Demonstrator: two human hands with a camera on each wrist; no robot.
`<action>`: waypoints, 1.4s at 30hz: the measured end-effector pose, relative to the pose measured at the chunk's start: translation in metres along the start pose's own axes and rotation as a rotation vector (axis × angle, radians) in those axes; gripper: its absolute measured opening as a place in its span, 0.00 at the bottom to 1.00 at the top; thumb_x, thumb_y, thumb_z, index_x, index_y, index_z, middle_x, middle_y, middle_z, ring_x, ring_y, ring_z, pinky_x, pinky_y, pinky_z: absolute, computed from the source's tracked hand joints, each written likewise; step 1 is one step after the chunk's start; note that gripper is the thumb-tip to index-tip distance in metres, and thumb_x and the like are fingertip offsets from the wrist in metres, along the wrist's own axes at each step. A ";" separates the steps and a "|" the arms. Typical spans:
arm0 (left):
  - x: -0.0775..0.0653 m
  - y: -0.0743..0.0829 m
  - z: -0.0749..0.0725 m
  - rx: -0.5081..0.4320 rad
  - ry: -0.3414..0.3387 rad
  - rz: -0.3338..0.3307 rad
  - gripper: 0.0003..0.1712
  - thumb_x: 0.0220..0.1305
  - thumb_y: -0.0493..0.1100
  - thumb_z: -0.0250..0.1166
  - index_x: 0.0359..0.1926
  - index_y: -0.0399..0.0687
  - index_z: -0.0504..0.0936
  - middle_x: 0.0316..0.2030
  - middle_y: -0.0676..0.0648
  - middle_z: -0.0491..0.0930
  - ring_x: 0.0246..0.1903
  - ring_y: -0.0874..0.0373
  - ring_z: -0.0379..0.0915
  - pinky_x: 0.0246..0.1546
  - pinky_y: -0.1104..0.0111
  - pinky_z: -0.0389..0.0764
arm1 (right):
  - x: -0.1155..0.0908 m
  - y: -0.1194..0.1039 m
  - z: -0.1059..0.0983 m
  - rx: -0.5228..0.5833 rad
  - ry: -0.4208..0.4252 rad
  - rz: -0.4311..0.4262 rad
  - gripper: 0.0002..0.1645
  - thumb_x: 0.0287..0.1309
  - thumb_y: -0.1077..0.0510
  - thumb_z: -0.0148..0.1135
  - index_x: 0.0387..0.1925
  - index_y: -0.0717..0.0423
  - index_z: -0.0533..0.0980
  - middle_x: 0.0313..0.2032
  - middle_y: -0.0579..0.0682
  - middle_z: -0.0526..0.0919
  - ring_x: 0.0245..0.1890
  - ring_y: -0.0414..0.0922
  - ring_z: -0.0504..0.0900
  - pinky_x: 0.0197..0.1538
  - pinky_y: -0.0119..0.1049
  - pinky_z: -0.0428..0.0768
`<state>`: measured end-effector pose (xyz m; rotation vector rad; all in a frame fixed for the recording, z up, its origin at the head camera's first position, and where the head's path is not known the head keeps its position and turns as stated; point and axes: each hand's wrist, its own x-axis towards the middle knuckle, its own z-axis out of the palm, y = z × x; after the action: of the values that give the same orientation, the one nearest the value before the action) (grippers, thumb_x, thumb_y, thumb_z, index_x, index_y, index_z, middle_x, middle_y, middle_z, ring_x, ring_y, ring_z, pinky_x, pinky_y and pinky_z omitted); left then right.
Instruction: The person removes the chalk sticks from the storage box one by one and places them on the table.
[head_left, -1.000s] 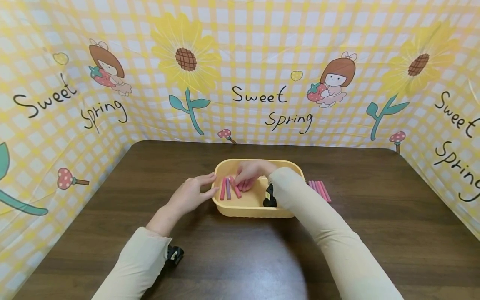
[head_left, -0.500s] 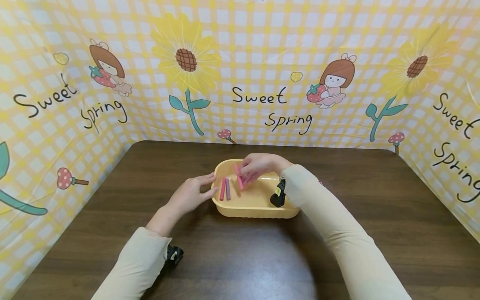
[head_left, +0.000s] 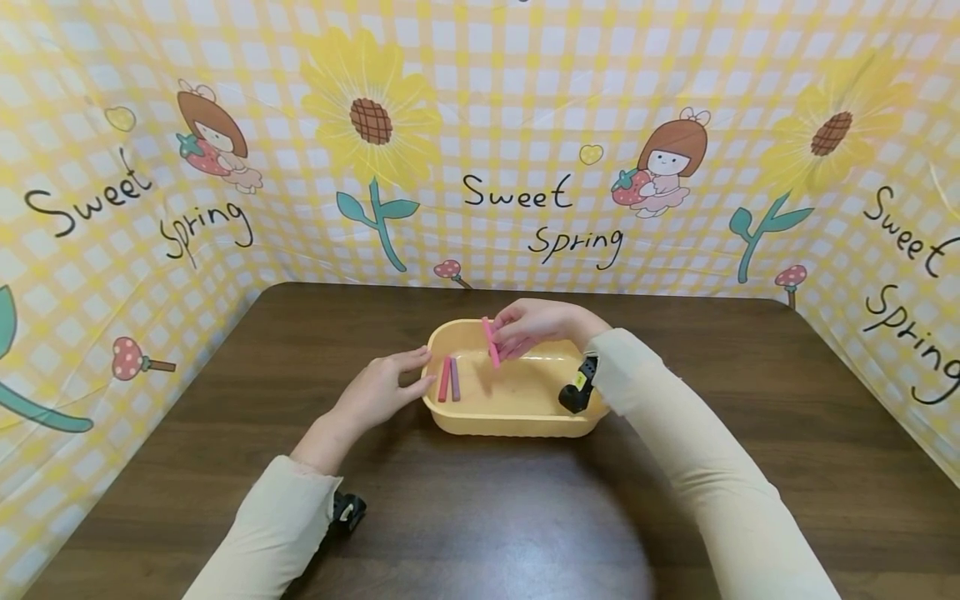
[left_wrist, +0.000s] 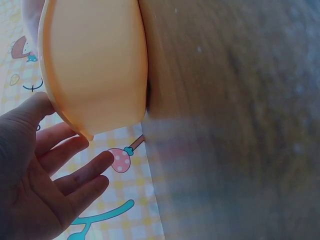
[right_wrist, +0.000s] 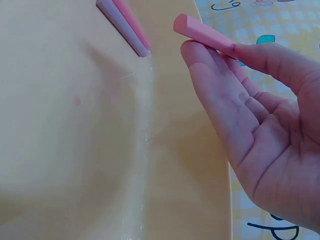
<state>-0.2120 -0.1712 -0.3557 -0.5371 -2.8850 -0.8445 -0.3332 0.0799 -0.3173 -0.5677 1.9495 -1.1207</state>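
Observation:
In the head view my right hand [head_left: 534, 325] is raised above the back of a yellow tray [head_left: 513, 425]. It pinches a pink stick [head_left: 490, 342], like chalk or modelling clay, between thumb and fingertips; the right wrist view shows the stick's [right_wrist: 204, 34] flat end. A reddish-pink stick [head_left: 445, 380] and a purple stick [head_left: 455, 380] lie side by side inside the tray's left end. My left hand [head_left: 378, 387] touches the left rim. The left wrist view shows its loosely spread fingers [left_wrist: 85, 175], with thumb and index finger at the tray's edge [left_wrist: 95, 65].
The tray stands on a dark wooden table [head_left: 480, 500]. Behind and beside the table hangs a checked yellow cloth [head_left: 510, 100] with printed flowers and figures. My right sleeve [head_left: 697, 425] crosses the tray's right end and hides the tabletop beyond.
The right hand has lifted the pink stick off the tray's floor and drawn it up, back and to the right. The forearm now covers the sticks seen right of the tray. The left hand stays put.

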 end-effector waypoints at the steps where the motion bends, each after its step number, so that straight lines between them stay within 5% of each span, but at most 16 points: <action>1: 0.000 0.000 0.000 0.000 -0.001 -0.001 0.28 0.62 0.47 0.61 0.60 0.38 0.73 0.61 0.40 0.71 0.62 0.44 0.67 0.62 0.51 0.68 | -0.001 0.001 -0.001 0.003 0.000 -0.003 0.11 0.64 0.62 0.52 0.45 0.64 0.71 0.32 0.48 0.85 0.35 0.40 0.85 0.52 0.41 0.81; 9: 0.000 0.000 0.000 -0.002 -0.002 -0.008 0.28 0.62 0.47 0.61 0.60 0.38 0.72 0.62 0.41 0.71 0.62 0.44 0.67 0.63 0.51 0.67 | -0.011 0.006 -0.005 0.009 0.011 -0.024 0.12 0.64 0.62 0.52 0.45 0.65 0.72 0.32 0.46 0.86 0.36 0.40 0.85 0.55 0.46 0.78; 22: 0.000 0.001 -0.001 -0.016 -0.020 -0.027 0.28 0.62 0.47 0.61 0.61 0.39 0.72 0.63 0.42 0.69 0.63 0.45 0.66 0.63 0.51 0.66 | -0.028 0.018 -0.012 0.024 0.012 -0.046 0.16 0.65 0.62 0.50 0.50 0.68 0.69 0.33 0.45 0.86 0.37 0.39 0.85 0.49 0.38 0.82; 42: 0.000 0.000 -0.001 -0.011 -0.019 -0.015 0.28 0.62 0.48 0.61 0.61 0.39 0.72 0.63 0.42 0.70 0.63 0.45 0.66 0.63 0.51 0.67 | -0.060 0.029 -0.022 0.036 0.079 -0.019 0.17 0.65 0.60 0.51 0.51 0.68 0.68 0.34 0.45 0.86 0.39 0.39 0.85 0.51 0.40 0.82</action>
<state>-0.2117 -0.1713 -0.3547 -0.5287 -2.9065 -0.8628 -0.3160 0.1475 -0.3115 -0.5317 1.9907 -1.2038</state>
